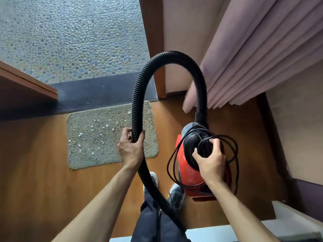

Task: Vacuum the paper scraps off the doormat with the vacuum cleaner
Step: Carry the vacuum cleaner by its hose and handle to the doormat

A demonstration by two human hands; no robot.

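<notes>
A beige doormat (97, 137) lies on the wooden floor ahead of me, sprinkled with several small white paper scraps (100, 131). I carry a red and black vacuum cleaner (187, 165) above the floor, to the right of the mat. My right hand (210, 163) grips its black top handle together with loops of black power cord (232, 154). A ribbed black hose (167, 57) arches up from the cleaner and comes down to my left hand (132, 149), which grips it above the mat's right edge. The hose's smooth black tube runs on down past my legs, its end hidden.
A dark threshold (97, 91) and a pebbled floor (70, 35) lie beyond the mat. Pink curtains (262, 55) hang at the right, close to the hose. A wooden shelf edge (28, 81) juts in at the left. My shoes (174, 193) stand just behind the mat.
</notes>
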